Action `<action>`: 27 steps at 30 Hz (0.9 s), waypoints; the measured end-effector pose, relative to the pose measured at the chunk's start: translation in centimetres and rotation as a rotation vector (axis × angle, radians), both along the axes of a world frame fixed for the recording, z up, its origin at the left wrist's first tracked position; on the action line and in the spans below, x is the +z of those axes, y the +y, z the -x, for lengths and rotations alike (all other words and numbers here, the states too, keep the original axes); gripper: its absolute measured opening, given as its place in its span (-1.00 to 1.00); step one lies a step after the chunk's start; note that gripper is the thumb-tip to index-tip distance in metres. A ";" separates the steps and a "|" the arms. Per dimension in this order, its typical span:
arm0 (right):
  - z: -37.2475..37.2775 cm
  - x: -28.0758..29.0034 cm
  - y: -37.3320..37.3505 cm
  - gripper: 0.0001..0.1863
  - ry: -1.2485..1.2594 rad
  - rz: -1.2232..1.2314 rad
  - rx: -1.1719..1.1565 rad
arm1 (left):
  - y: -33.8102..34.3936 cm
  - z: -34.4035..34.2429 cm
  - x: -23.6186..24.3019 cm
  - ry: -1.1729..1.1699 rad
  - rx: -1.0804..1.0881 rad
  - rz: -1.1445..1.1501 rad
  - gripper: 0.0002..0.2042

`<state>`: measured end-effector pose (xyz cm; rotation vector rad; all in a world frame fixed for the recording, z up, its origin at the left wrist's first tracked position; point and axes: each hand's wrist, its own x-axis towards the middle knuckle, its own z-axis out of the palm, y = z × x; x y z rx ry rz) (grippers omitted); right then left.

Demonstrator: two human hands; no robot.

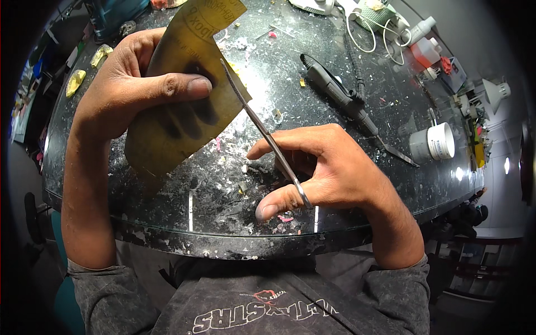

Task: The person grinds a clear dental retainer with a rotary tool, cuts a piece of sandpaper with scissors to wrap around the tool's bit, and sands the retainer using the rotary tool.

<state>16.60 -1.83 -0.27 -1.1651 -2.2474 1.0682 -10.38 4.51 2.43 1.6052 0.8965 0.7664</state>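
Note:
A yellow-brown sheet of sandpaper (223, 114) with print on its back is raised over the table. My left hand (134, 86) grips it, thumb across the front and the other fingers behind, showing as dark shadows through it. A step-shaped notch marks its upper right edge. My right hand (340, 162) holds metal scissors (268, 135), the thumb through one ring and the fingers curled by the other handle, which is mostly hidden. Their blades lie along the sheet's right edge; whether they are parted there I cannot tell.
On the dark, speckled table (223, 237) lies a grey rotary handpiece (335, 92) with a coiled cord. A small white cup (440, 140) stands at the right, near a bottle of pink liquid (425, 51). Yellowish dental casts (75, 82) sit at the far left.

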 end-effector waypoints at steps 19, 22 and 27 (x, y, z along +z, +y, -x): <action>0.1 0.1 0.0 -0.49 0.066 0.077 -0.032 | 0.1 0.4 0.0 0.012 0.019 -0.027 -0.61; 0.1 0.1 -0.1 -0.51 0.072 0.068 -0.032 | 0.0 0.4 0.1 0.034 0.026 -0.032 -0.62; -0.1 0.2 0.1 -0.51 0.012 0.000 -0.015 | -0.1 0.3 0.3 0.062 0.019 -0.042 -0.62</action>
